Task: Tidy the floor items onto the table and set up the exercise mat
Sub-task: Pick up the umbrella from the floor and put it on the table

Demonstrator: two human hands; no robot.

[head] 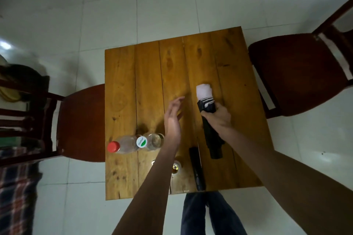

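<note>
Right hand (216, 118) is wrapped around the middle of a folded black umbrella (211, 133), fingers curled over it, the umbrella lying along the right part of the wooden table (145, 74) with its handle end toward the near edge. A rolled white sock with black stripes (204, 94) sits just past the umbrella's far tip, touching or nearly so, can't tell which. Left hand (174, 114) hangs above the table centre, fingers straight and together, holding nothing. Two clear plastic bottles stand at the near left: one with a red cap (113, 147), one with a white-and-green cap (142, 141), touching each other. A second slim black object (196, 170) lies by the near edge, its end about at the rim; something small and shiny (175, 167) sits beside the left forearm, too dim to identify. Likely risks: if the umbrella gets pushed forward, it probably shunts the sock along; the left forearm passes just beside the bottles, so a sideways sweep could tip them, and they look nearly empty, so light. The black object at the rim could be knocked to the floor by either arm pulling back. No exercise mat in view, so that part looks undone. Writing: the green-and-white cap carries print, roughly "Clas…", not legible for sure. Red cap plain. No other text readable. Dark wooden chairs (298, 74) flank the table.
</note>
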